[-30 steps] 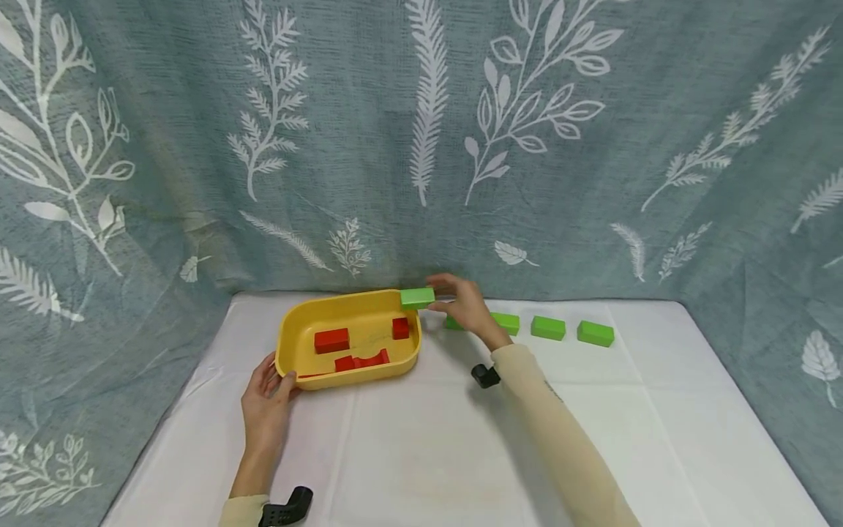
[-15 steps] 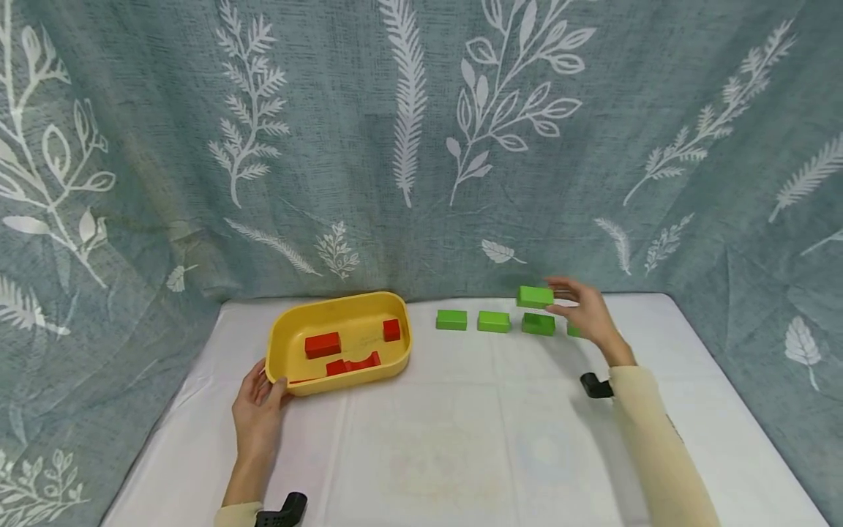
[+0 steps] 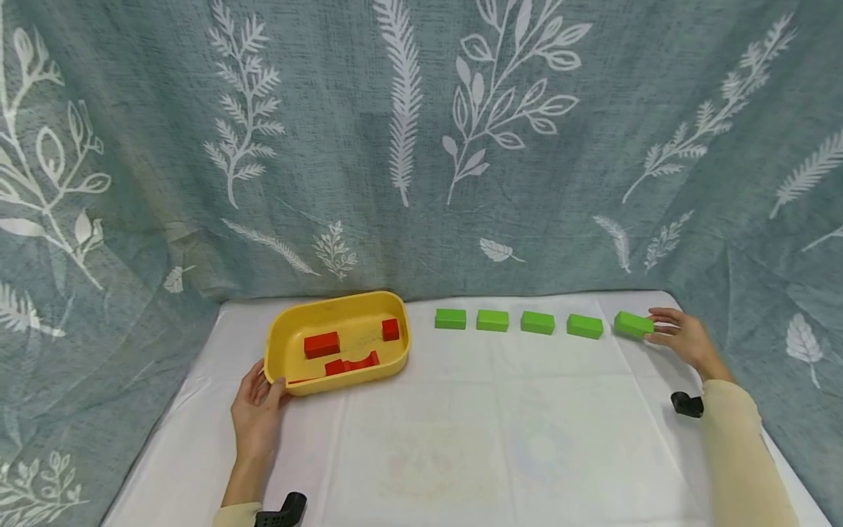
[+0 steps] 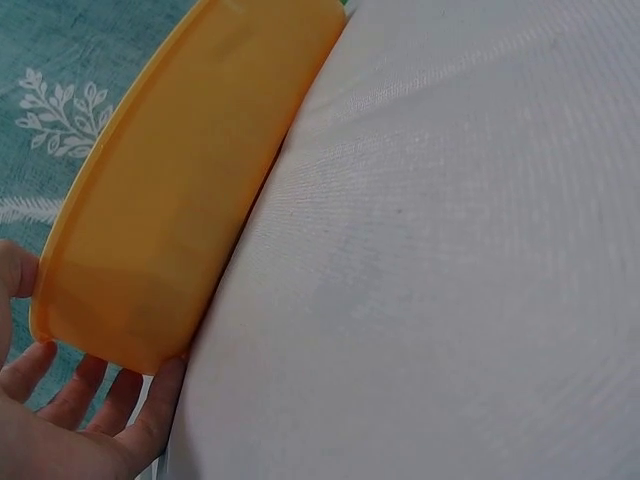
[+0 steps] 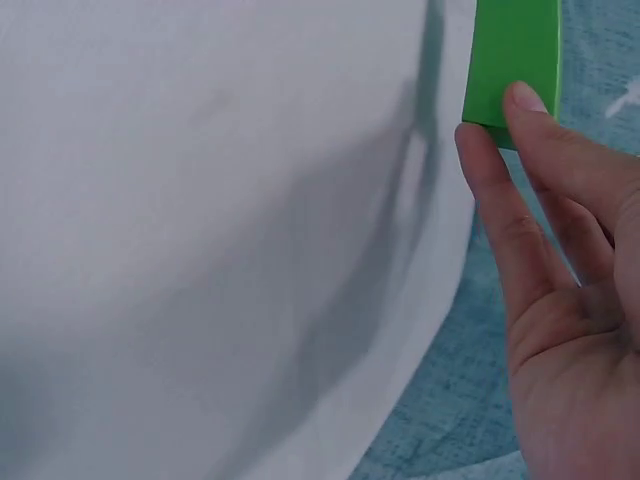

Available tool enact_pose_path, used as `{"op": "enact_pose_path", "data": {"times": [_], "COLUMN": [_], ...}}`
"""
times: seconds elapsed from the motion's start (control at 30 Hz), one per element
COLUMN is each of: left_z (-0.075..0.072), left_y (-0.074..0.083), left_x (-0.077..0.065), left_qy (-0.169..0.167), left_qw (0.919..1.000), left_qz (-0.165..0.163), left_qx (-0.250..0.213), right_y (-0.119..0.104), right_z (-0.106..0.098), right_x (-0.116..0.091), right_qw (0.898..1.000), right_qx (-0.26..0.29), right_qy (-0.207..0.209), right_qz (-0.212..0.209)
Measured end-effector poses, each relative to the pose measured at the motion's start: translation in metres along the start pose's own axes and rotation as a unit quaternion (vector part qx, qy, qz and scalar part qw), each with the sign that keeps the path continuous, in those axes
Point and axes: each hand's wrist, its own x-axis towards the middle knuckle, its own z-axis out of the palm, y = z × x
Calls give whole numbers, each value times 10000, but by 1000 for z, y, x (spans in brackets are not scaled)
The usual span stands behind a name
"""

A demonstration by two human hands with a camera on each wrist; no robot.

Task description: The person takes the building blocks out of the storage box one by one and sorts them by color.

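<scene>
Pinching a green block (image 3: pixel 632 325) by its three-o'clock end, between thumb and fingertips of the right hand (image 3: pixel 686 338). Gripping the eight-o'clock corner of a yellow tray (image 3: pixel 358 311) with the left hand (image 3: pixel 254 413), thumb at the rim and fingers against the outer wall.

Taking the middle of the tabletop (image 3: pixel 461 395) as centre: tray at ten o'clock, held block a little past two. Strung out between, from twelve to about two, four other green blocks (image 3: pixel 492 320), spaced apart and clear of the tray. Inside the tray, a red block (image 3: pixel 321 345) toward nine, a red cube (image 3: pixel 391 330) toward three, and a hollowed red piece (image 3: pixel 362 361) toward six, with a small red piece (image 3: pixel 334 367) just beside.

Probably at the placing step for the fifth green block, extending the row at its three-o'clock end. Cannot tell whether resting on the tabletop or just above. None of that colour visible in the tray, so likely the last green.

Next, seems to call for squaring the slanted block with its neighbours, settling it flat, then opening thumb and fingers and backing off toward four o'clock without nudging the row. After that, perhaps back toward ten o'clock for a red piece.
</scene>
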Motion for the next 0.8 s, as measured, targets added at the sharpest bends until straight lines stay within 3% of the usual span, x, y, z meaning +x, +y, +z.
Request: {"op": "enact_pose_path", "data": {"times": [0.27, 0.43, 0.57, 0.7, 0.8], "left_z": [0, -1, -1, 0, 1], "left_y": [3, 2, 3, 3, 3], "left_x": [0, 1, 0, -2, -4], "left_qy": [34, 52, 113, 60, -2], "left_qw": [9999, 9999, 9999, 9999, 9999], "left_qz": [-7, 15, 28, 31, 27], "left_qx": [169, 93, 25, 93, 168], "right_y": [14, 8, -18, -55, -88], "right_z": [3, 4, 5, 12, 27], "right_x": [-2, 2, 13, 30, 42], "right_qw": [9995, 9980, 9957, 9925, 9908], "right_qx": [-305, -637, -920, -1173, -1054], "right_qy": [-34, -42, -108, 180, 300], "right_qz": [-109, 24, 88, -285, -789]}}
